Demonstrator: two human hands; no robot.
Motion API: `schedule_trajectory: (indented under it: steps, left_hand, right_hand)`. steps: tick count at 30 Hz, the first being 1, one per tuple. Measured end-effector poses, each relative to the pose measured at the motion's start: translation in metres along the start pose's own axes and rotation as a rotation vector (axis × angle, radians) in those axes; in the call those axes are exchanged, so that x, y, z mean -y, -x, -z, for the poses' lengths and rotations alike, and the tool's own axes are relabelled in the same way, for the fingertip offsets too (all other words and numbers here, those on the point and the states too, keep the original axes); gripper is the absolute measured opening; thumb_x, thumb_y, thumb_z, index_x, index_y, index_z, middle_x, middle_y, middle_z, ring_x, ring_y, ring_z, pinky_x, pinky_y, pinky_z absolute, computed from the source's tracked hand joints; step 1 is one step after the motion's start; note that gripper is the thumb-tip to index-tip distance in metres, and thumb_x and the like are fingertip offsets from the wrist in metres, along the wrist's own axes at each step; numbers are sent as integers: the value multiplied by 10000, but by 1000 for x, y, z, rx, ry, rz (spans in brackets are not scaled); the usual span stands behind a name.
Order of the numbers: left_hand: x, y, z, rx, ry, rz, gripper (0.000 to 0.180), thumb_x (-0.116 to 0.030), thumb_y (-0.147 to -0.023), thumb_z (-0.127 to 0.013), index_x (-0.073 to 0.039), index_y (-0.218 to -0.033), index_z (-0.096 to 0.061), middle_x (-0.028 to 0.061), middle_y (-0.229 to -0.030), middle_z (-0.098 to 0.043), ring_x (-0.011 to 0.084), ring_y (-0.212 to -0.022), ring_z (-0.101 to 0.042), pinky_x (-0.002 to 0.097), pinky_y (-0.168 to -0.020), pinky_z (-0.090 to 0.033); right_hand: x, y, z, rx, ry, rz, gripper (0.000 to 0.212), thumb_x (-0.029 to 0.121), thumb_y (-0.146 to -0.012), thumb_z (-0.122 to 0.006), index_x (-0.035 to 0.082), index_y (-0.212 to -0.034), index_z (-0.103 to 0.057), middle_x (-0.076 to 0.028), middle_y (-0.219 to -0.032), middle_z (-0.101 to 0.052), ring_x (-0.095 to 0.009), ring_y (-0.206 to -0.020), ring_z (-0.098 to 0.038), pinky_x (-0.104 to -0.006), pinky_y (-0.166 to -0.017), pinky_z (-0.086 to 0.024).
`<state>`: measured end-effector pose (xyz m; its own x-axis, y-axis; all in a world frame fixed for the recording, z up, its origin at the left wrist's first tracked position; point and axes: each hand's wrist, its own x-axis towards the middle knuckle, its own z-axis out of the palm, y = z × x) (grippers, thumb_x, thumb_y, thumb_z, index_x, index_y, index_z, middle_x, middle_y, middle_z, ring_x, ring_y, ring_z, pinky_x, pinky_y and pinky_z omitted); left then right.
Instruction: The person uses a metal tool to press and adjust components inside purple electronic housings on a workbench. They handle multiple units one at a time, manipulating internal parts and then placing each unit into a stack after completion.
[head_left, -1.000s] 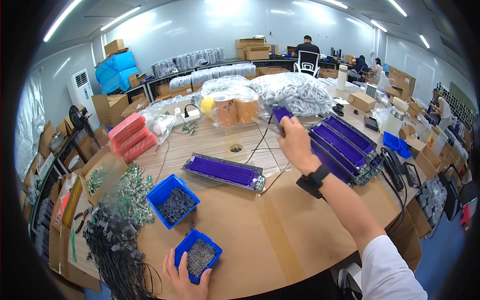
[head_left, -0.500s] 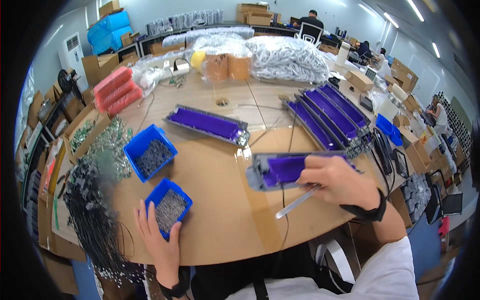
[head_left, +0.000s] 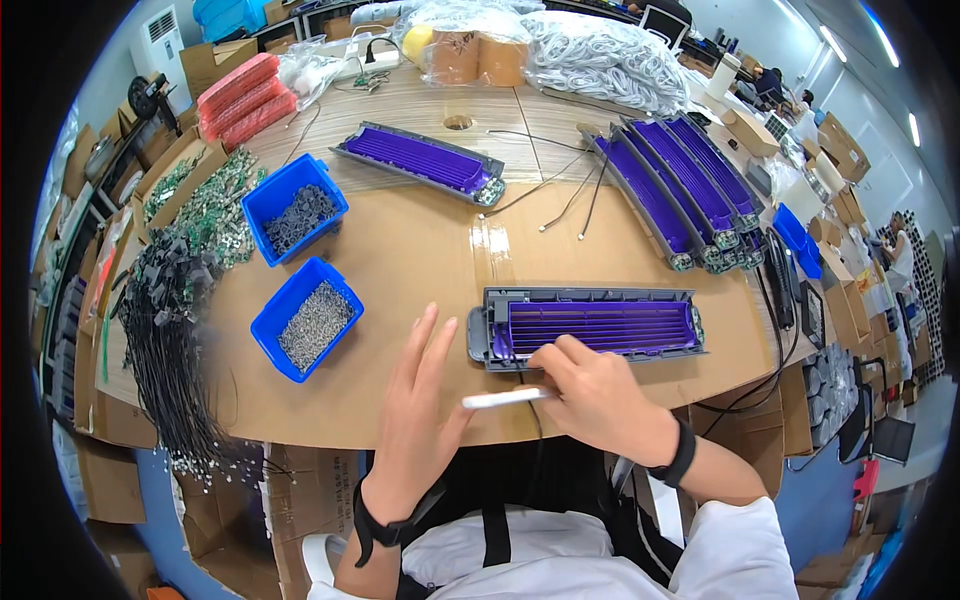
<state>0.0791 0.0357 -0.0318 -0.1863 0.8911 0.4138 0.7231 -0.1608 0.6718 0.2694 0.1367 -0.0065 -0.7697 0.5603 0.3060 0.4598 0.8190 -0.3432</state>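
My right hand [head_left: 605, 400] grips a slim pale tool [head_left: 505, 398] that looks like tweezers, its end pointing left. That hand is at the near edge of a grey housing with a purple slatted inside [head_left: 600, 325], which lies lengthwise in front of me. My left hand [head_left: 415, 395] has its fingers stretched out, the thumb close by the tool's left end; whether they touch I cannot tell. To its left stands a blue bin [head_left: 270, 330] of small metal parts, likely screws [head_left: 318, 327]. Behind is another blue bin [head_left: 262, 212] of small dark pieces [head_left: 303, 218].
One purple-lined housing [head_left: 415, 160] lies farther back, with several more side by side [head_left: 680, 190] at the right. A bundle of black cables [head_left: 170, 340] and green circuit boards [head_left: 215, 205] crowd the left. Bagged white cords [head_left: 600, 60] and red wrapped packs [head_left: 245, 100] are at the back.
My left hand has left the bin of small metal parts and moved right toward the tool. My right hand has shifted left with the tool, down to the housing's near edge. The view has tilted down.
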Motion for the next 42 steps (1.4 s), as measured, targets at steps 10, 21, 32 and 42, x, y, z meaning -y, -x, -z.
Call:
schedule_trajectory:
  steps: [10, 21, 32, 42]
  left_hand:
    - [4, -23, -17, 137, 93, -130, 732, -101, -733, -825, -16, -1376, -487, 228, -1498, -379, 417, -1325, -446, 448, -1048, -437]
    - [6, -33, -11, 345, 178, -159, 406, -119, -687, -864, -52, -1020, -642, 160, -1449, -442, 355, -1260, -511, 423, -1019, -465]
    - [8, -19, -18, 229, 128, -251, 351, -103, -645, -885, -41, -931, -692, 171, -1445, -439, 358, -1237, -520, 428, -967, -501]
    - [10, -16, -21, 180, 167, -309, 312, -108, -650, -869, -39, -886, -676, 180, -1436, -453, 388, -1243, -494, 446, -989, -461]
  right_hand:
    - [0, 20, -16, -136, -143, -12, 176, 17, -755, -681, 77, -895, -593, -82, -829, -535, -307, -619, -619, -404, -522, -491]
    - [-13, 9, 16, 117, -401, -62, 202, -41, -745, -628, 23, -928, -683, -141, -805, -586, -339, -759, -632, -430, -659, -501]
    - [-20, -3, 11, 286, -335, -49, 174, -28, -761, -665, -3, -924, -718, -153, -765, -601, -343, -767, -597, -428, -677, -451]
    - [-18, -8, 10, 321, -313, -49, 164, -25, -729, -639, 16, -876, -697, -169, -818, -625, -385, -762, -623, -473, -664, -490]
